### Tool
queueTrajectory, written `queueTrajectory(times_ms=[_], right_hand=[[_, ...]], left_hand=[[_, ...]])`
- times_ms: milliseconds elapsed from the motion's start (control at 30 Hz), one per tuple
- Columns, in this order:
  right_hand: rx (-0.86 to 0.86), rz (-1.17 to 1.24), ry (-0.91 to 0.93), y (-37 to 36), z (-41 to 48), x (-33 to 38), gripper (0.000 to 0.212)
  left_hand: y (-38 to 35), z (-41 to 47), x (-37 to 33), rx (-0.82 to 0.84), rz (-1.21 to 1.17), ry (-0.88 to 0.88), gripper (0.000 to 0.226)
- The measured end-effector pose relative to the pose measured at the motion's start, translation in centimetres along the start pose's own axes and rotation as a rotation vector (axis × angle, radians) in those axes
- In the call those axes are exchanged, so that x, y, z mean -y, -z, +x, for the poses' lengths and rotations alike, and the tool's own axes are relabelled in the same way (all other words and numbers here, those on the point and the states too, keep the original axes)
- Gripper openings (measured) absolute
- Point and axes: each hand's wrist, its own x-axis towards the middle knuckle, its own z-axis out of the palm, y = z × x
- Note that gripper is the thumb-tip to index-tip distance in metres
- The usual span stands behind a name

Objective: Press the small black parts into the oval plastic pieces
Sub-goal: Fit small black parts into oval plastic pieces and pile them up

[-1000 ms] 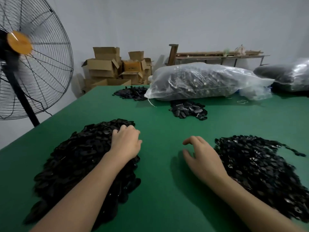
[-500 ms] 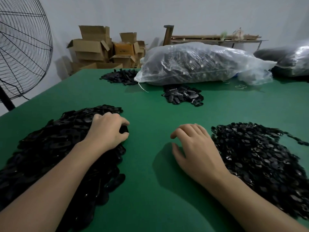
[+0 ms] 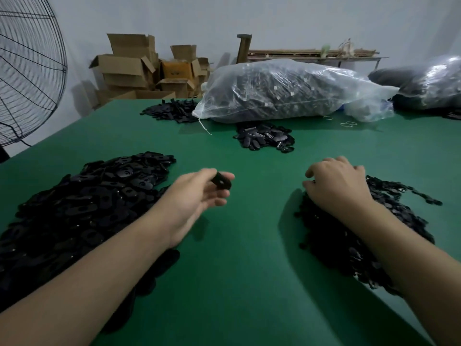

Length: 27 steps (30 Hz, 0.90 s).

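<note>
Pinched at the fingertips of the left hand (image 3: 197, 198): one oval plastic piece (image 3: 221, 184), held clear of the worktop (image 3: 237, 258) and just right of the big heap of oval pieces (image 3: 87, 203) on the near left. Slightly blurred, yet showing a hole in its face. Long axis slanting from far-left to near-right, the near end aimed roughly towards the other hand. Clamped with thumb above and fingers beneath, palm turned inward. Over on the right, the right hand (image 3: 336, 183), knuckles up, fingers curled down into the left edge of the heap of small black parts (image 3: 389, 221). No telling, with those fingertips hidden under the knuckles, of any part pinched there. Between the two hands, only a bare strip of green; hands well apart, the oval piece lying to the left of the right hand and about as far out. Looks like the fetching step: one half gripped, the other half not yet on show. Next move likely to turn on carrying a small part leftward to that hole, or on meeting in the middle. Right hand the nearer to the small parts, left hand the only one on the oval. Probably worth turning the holed face towards the incoming part. Farther out, a small heap of black pieces (image 3: 265, 137) mid-worktop, a flat scatter (image 3: 172, 111) far left, a clear sack (image 3: 287, 91) stuffed with dark parts, cardboard boxes (image 3: 129, 66) beyond the far edge, and a wire fan guard (image 3: 27, 71) at far left.
</note>
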Motion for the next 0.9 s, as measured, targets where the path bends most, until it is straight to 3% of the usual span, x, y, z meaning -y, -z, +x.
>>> queueTrajectory(times_ms=[300,533,767,900], right_hand=[[0.028,-0.102,0.004,-1.1,3.0,-0.9,0.011],[-0.044,-0.118,0.04,-1.4,3.8,-1.3,0.009],[-0.16,-0.161,0.057,-2.3,4.0,-1.8,0.015],[-0.141,-0.177,0.064,-2.2,3.9,-1.6,0.014]], left_hand=[[-0.5,-3.1,3.7,0.151,-0.047,0.035,0.035],[-0.4,-3.6,3.9,0.13,-0.034,-0.003,0.021],[-1.1,-4.2,4.5,0.123,0.083,-0.12,0.028],[-1.1,-4.1,4.7,0.094,0.074,-0.149,0.025]])
